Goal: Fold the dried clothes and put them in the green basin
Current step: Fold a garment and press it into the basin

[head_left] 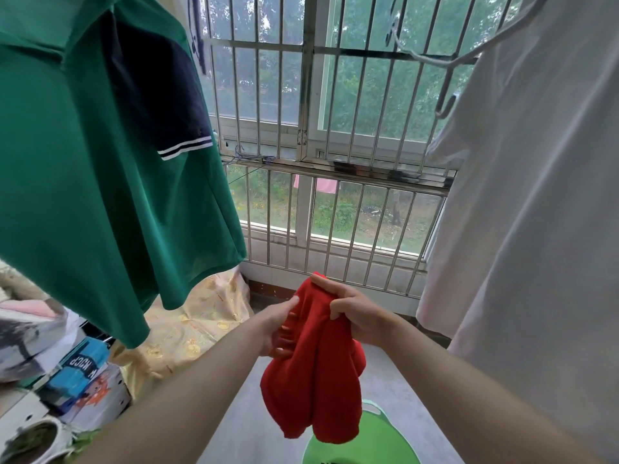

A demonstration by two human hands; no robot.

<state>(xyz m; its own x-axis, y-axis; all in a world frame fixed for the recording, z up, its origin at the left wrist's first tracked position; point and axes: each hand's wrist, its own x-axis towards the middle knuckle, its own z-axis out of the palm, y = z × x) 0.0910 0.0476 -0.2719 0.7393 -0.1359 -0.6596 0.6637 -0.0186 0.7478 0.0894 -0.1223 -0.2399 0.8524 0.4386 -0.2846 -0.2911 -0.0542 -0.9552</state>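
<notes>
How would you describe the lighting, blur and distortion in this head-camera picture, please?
Head view: soft daylight comes through the barred window, with no hard shadows; wide-angle distortion bends the bars and splays the forearms; the left hand shows motion blur at its fingers against the red cloth, the right hand is sharper; the boxes at the lower left edge are smeared.

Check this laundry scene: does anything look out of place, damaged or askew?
Nothing stands out. Both hands, left hand and right hand, hold the red cloth above the green basin; the green shirt hangs normally.
</notes>
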